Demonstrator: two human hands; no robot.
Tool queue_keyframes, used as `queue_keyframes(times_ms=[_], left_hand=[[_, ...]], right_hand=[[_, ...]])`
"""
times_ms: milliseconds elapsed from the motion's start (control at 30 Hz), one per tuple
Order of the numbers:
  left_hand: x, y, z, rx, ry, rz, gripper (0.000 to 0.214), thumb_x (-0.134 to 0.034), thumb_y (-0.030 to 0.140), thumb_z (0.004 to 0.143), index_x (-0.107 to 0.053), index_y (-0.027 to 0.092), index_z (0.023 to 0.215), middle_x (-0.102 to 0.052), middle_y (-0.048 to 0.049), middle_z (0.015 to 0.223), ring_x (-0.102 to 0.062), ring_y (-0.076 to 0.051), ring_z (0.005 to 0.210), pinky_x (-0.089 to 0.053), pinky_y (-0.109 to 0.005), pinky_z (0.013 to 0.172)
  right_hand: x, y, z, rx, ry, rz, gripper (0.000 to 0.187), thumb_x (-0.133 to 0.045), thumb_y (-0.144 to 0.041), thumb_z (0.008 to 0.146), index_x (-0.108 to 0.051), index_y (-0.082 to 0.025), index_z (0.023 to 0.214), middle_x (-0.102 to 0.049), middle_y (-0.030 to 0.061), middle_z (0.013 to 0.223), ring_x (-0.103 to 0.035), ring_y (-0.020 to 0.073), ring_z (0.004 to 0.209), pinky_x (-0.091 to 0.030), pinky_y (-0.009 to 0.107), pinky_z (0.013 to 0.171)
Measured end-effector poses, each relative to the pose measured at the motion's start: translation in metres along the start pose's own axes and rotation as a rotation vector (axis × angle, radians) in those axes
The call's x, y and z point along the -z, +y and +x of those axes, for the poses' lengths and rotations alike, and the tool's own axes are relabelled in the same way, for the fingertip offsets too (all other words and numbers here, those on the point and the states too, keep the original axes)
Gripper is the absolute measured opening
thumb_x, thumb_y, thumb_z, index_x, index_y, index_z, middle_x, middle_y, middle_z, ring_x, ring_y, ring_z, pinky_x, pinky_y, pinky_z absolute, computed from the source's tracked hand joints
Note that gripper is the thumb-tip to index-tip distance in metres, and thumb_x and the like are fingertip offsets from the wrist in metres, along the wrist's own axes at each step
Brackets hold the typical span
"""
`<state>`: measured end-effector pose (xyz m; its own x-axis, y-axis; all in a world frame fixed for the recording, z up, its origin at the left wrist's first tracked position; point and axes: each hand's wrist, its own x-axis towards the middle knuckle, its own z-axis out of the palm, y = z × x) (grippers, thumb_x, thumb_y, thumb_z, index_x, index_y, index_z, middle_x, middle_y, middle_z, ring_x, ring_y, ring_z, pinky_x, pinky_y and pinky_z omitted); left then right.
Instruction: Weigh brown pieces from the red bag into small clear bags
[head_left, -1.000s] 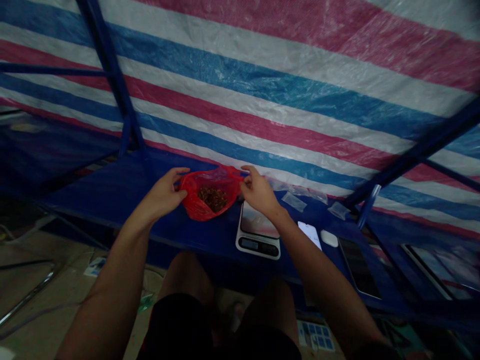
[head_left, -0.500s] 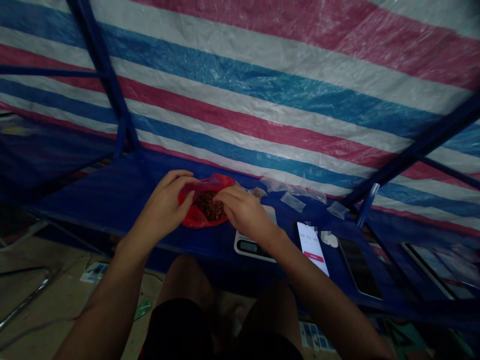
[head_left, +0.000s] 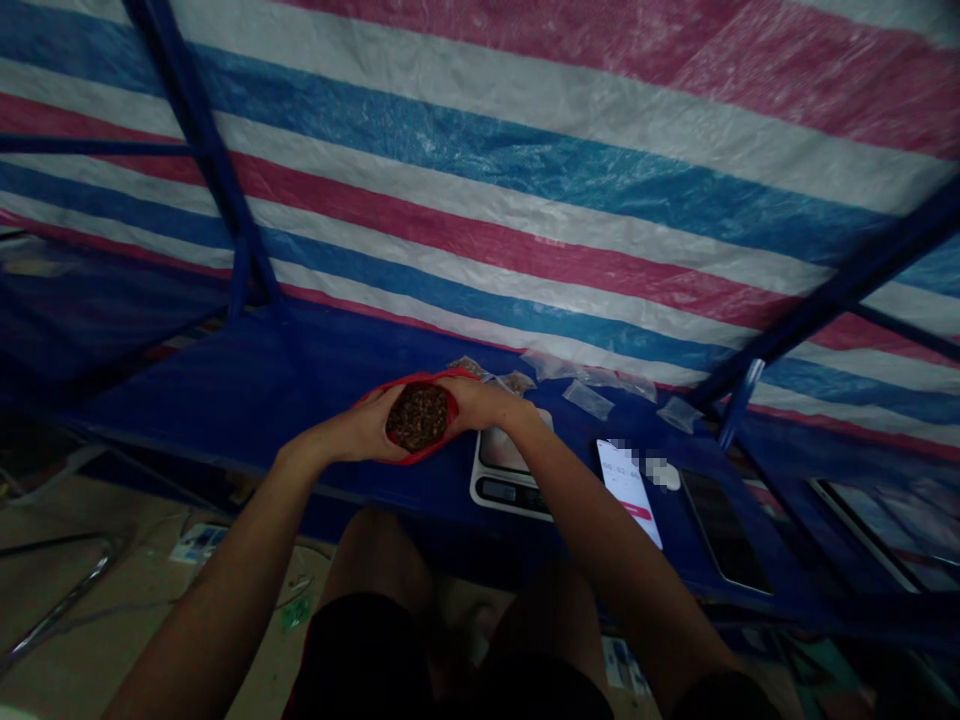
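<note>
A red plastic bag (head_left: 409, 459) stands with its mouth wide on the blue table. Inside lies a heap of small brown pieces (head_left: 417, 416), too small to name. My left hand (head_left: 369, 428) wraps the bag's left side, thumb near the rim. On the other side my right hand (head_left: 472, 402) grips the bag, its fingers partly hidden behind the plastic. Just right of the bag sits a white digital scale (head_left: 486, 478), partly covered by my right forearm. Behind the scale lies a small clear packet (head_left: 517, 382) with brownish contents.
Several clear plastic bags (head_left: 588, 400) lie along the table's back edge. To the right are a lit phone (head_left: 628, 495), a white rounded object (head_left: 664, 474) and a dark phone (head_left: 724, 530). Blue metal posts (head_left: 199, 130) and a striped tarp (head_left: 525, 230) stand behind the table.
My right hand has left the brown pieces and moved to the bag's right side. My left hand has come lower around the left side. The mouth is now rounder, the pieces gathered together.
</note>
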<state>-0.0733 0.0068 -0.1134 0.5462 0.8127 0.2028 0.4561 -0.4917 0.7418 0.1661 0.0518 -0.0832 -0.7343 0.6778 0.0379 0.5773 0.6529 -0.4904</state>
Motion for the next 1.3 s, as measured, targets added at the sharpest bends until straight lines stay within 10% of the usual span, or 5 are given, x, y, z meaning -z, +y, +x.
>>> queue_keyframes(times_ms=[267, 467, 700, 1300], left_hand=[[0.026, 0.01, 0.0, 0.068, -0.045, 0.133, 0.057, -0.072, 0.032, 0.085, -0.065, 0.024, 0.141, -0.068, -0.007, 0.146, -0.064, -0.029, 0.135, -0.047, -0.045, 0.118], [0.018, 0.014, 0.023, 0.186, -0.15, 0.355, 0.048, -0.078, 0.025, 0.074, -0.074, 0.018, 0.122, -0.077, -0.0124, 0.128, -0.074, -0.03, 0.112, -0.058, -0.038, 0.098], [0.011, 0.009, 0.033, 0.211, -0.111, 0.522, 0.035, -0.067, 0.019, 0.082, -0.074, 0.018, 0.117, -0.079, -0.0136, 0.122, -0.076, -0.028, 0.108, -0.057, -0.033, 0.088], [0.013, 0.026, 0.037, 0.218, -0.076, 0.573, 0.021, -0.062, 0.02, 0.093, -0.081, 0.021, 0.101, -0.083, -0.0088, 0.104, -0.077, -0.024, 0.094, -0.051, -0.029, 0.077]], right_hand=[[0.012, -0.031, -0.007, 0.023, 0.062, -0.316, 0.025, -0.069, -0.013, 0.094, -0.075, -0.009, 0.118, -0.076, 0.0183, 0.123, -0.071, 0.0281, 0.118, -0.052, 0.04, 0.105], [-0.006, -0.043, 0.019, -0.139, -0.087, -0.332, 0.05, -0.082, -0.033, 0.087, -0.072, -0.01, 0.13, -0.073, 0.0227, 0.131, -0.073, 0.033, 0.116, -0.057, 0.036, 0.093], [-0.007, -0.04, 0.028, -0.216, -0.098, -0.353, 0.034, -0.053, -0.007, 0.099, -0.075, -0.007, 0.126, -0.076, 0.022, 0.127, -0.076, 0.0283, 0.113, -0.056, 0.032, 0.09], [0.021, -0.039, 0.015, -0.211, 0.025, -0.236, 0.027, -0.059, -0.008, 0.094, -0.084, -0.013, 0.103, -0.082, 0.0154, 0.105, -0.074, 0.0206, 0.093, -0.048, 0.027, 0.079]])
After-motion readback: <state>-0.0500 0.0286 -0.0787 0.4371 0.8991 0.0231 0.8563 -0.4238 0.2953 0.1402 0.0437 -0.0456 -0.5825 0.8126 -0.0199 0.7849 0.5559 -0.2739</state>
